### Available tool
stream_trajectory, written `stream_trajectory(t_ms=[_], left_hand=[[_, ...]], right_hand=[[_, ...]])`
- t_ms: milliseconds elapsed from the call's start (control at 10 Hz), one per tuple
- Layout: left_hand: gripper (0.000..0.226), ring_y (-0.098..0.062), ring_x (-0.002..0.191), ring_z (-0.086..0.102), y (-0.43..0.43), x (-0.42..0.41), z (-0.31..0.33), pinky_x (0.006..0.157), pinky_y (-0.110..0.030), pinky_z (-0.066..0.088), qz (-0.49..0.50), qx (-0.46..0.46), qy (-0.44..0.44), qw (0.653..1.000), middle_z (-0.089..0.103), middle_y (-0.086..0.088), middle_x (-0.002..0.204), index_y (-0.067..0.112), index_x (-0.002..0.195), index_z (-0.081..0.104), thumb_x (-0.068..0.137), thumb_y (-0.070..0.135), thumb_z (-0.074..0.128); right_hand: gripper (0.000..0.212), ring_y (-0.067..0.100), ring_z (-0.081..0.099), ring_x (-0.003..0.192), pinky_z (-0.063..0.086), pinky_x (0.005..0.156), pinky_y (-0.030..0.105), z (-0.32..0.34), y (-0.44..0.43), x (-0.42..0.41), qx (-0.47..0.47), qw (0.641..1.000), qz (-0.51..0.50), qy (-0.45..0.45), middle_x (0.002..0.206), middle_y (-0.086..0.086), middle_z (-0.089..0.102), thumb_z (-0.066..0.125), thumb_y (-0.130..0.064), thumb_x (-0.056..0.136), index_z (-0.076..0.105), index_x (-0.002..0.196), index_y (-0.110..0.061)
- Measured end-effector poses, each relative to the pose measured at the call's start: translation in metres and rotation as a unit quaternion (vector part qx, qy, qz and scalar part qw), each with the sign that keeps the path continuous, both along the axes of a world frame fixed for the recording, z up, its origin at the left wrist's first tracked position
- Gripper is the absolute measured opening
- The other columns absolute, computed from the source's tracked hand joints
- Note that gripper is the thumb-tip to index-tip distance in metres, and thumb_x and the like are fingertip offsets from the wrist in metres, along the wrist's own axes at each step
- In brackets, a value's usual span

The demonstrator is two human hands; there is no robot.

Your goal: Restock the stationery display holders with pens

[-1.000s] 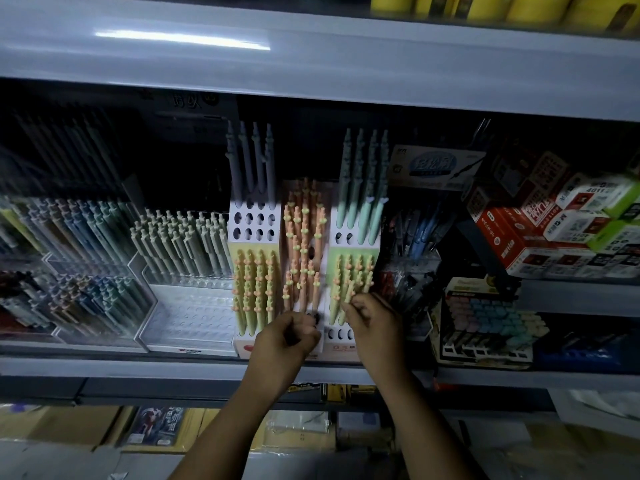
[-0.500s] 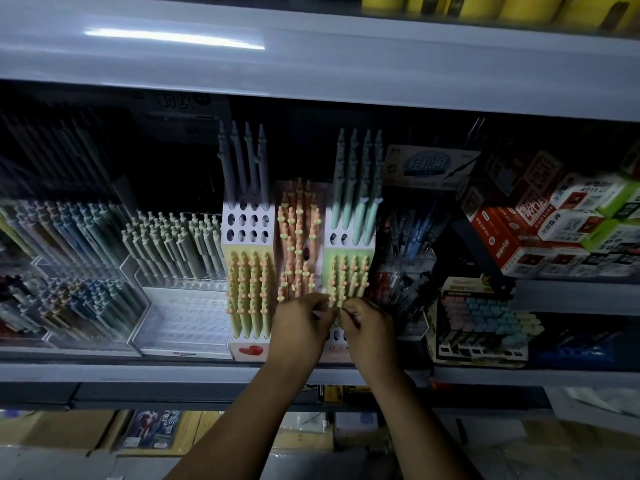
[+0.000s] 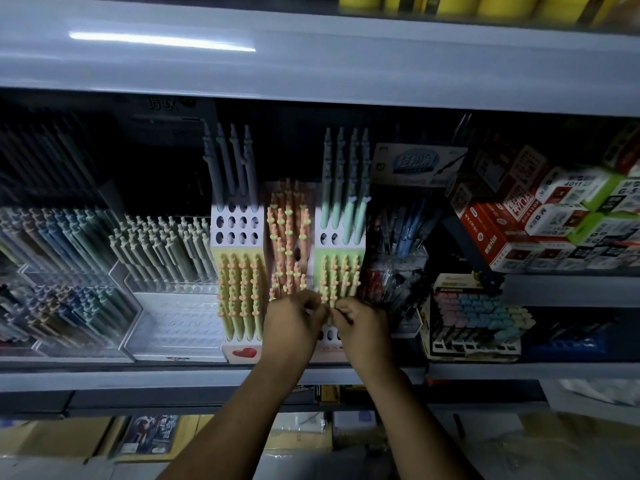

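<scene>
"What's going on?"
"The left hand [image 3: 294,327] and right hand [image 3: 360,329], close together, pinch a green pen [image 3: 331,308] at the green holder [image 3: 320,258]."
"Next?"
"I think it needs an empty hole, then a straight push in."

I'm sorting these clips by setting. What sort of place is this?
Probably a stationery shop: a metal shelf crowded with tiered holders of pens, stacked retail boxes on the right, and the right hand pinching a green pen.
</scene>
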State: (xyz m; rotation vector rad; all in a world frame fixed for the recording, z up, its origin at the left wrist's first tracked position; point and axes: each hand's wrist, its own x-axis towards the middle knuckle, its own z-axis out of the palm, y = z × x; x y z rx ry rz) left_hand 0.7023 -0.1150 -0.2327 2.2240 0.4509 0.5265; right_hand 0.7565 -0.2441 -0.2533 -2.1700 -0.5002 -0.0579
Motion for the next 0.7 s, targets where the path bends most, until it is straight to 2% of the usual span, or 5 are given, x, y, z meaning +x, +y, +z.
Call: stream_trajectory(t_ms=[200,300,400,600,700], left_hand=[[0.013,-0.005,0.061,0.065,-0.001,-0.001,0.0,0.061,-0.024,0.049,0.003,-0.007,0.008,1.0,0.072,0.008,0.071,0.018,0.077,0.074,0.09,0.018,0.075],[0.012,-0.004,0.072,0.067,0.004,-0.003,0.001,0.068,-0.022,0.05,-0.02,-0.013,0.028,0.999,0.073,0.008,0.08,0.018,0.081,0.073,0.092,0.023,0.075],[0.005,0.001,0.07,0.065,0.012,-0.01,0.004,0.067,-0.019,0.051,-0.062,-0.02,0.054,0.996,0.071,0.01,0.089,0.018,0.096,0.07,0.095,0.022,0.072],[0.012,0.004,0.075,0.061,0.029,-0.046,0.001,0.066,-0.016,0.042,-0.154,0.016,0.062,0.986,0.061,0.016,0.087,0.021,0.091,0.058,0.097,0.01,0.06],[0.009,0.006,0.079,0.061,0.038,-0.065,-0.002,0.066,-0.017,0.046,-0.149,-0.003,0.076,0.986,0.061,0.013,0.086,0.016,0.089,0.061,0.096,0.01,0.062]], right_hand=[[0.007,0.011,0.068,0.073,0.058,0.066,0.037,0.001,0.0,-0.001,0.007,1.0,0.005,0.001,0.08,-0.002,0.074,0.069,-0.013,0.096,0.073,0.09,-0.015],[0.005,0.014,0.068,0.075,0.058,0.069,0.039,-0.002,-0.001,-0.002,-0.004,1.0,0.011,0.006,0.083,0.001,0.073,0.068,-0.012,0.095,0.072,0.092,-0.014],[0.006,0.018,0.065,0.075,0.057,0.068,0.04,-0.008,-0.005,-0.004,-0.027,0.999,0.023,-0.014,0.083,0.005,0.071,0.067,-0.009,0.095,0.071,0.091,-0.01],[0.018,0.019,0.067,0.094,0.049,0.078,0.026,-0.008,-0.011,-0.02,-0.064,0.998,0.017,0.023,0.105,0.006,0.072,0.067,-0.012,0.097,0.072,0.114,-0.009],[0.023,0.023,0.066,0.102,0.052,0.084,0.032,-0.007,-0.006,-0.034,-0.081,0.995,0.035,0.048,0.112,0.007,0.067,0.067,-0.016,0.097,0.068,0.119,-0.011]])
